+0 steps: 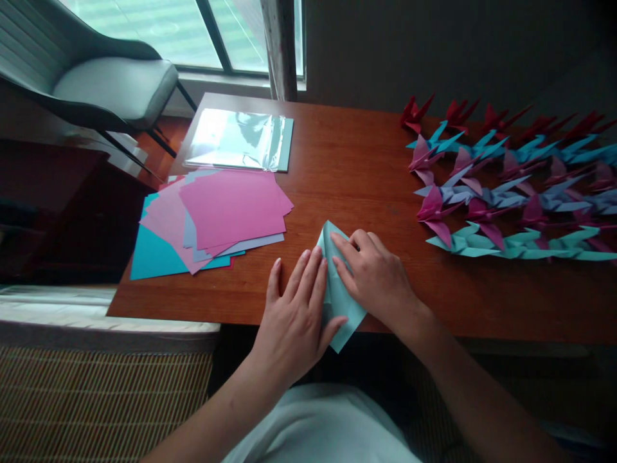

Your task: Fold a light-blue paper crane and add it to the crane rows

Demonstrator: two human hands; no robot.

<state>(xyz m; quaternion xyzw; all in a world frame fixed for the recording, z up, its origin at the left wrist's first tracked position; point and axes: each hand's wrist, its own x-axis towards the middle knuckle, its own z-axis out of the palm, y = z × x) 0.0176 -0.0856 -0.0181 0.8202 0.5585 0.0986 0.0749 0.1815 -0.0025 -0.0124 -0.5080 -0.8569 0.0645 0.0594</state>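
Observation:
A folded sheet of pale mint origami paper (343, 302) lies at the table's front edge, its lower tip jutting past the edge. It has a long kite-like shape with a crease down it. My left hand (295, 305) rests flat along the paper's left side, fingers stretched out, the thumb across its lower part. From the right, my right hand (378, 273) has its index finger and thumb on the upper part of the paper, the other fingers curled under. Both hands cover some of the folds.
Loose coloured paper sheets (234, 209) are fanned out on the wooden table (347, 161) at left. Behind them lies a clear-wrapped paper pack (236, 138). Rows of folded paper cranes (511, 186) fill the right side. A chair (116, 83) stands by the window.

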